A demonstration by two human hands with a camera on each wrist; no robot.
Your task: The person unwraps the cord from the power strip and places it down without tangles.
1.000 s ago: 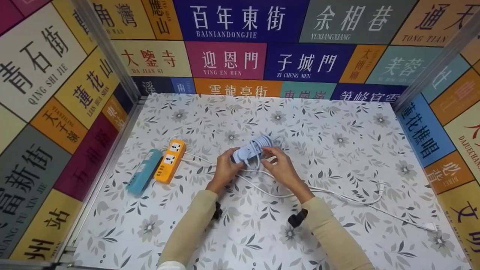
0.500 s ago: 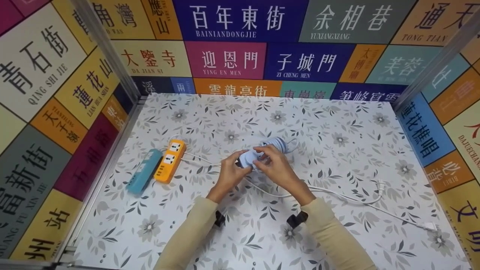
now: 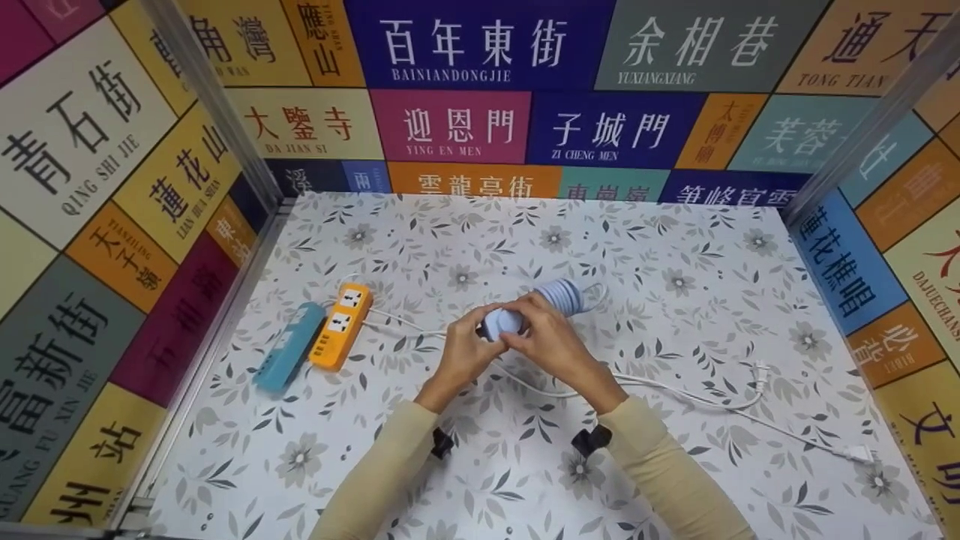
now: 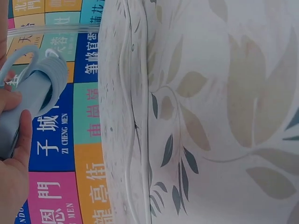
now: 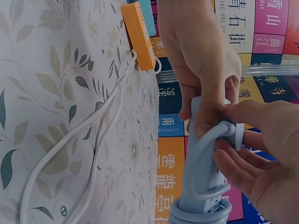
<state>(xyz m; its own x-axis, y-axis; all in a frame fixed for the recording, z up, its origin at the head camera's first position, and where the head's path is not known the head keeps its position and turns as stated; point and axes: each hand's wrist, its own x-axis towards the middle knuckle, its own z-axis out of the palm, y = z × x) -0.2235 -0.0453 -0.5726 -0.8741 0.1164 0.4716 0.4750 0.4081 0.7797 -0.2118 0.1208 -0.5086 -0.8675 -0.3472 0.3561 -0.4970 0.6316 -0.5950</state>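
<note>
A light blue power strip (image 4: 29, 95) is held up over the table, its own cord (image 3: 561, 297) wound in a coil around the far end. My left hand (image 3: 463, 351) grips the near end, with thumb and fingers on either side of the body. The round plug (image 5: 238, 136) of the cord is pinched by my right hand (image 3: 553, 341), against the strip's socket face beside my left thumb. From the plug the cord bends back to the coil in the right wrist view. Fingers partly hide the sockets and the plug's pins.
To the left, an orange power strip (image 3: 341, 327) lies beside a teal power strip (image 3: 291, 346). White cords (image 3: 675, 388) run under my hands toward the right, ending in a white plug (image 3: 855, 453). Sign-printed panels (image 3: 450, 124) enclose the back and sides of the flower-patterned table (image 3: 465, 225).
My right hand has moved from the wound cord to the plug at the near end. The blue strip has tilted, its coil shifting right, and both hands have drawn close together.
</note>
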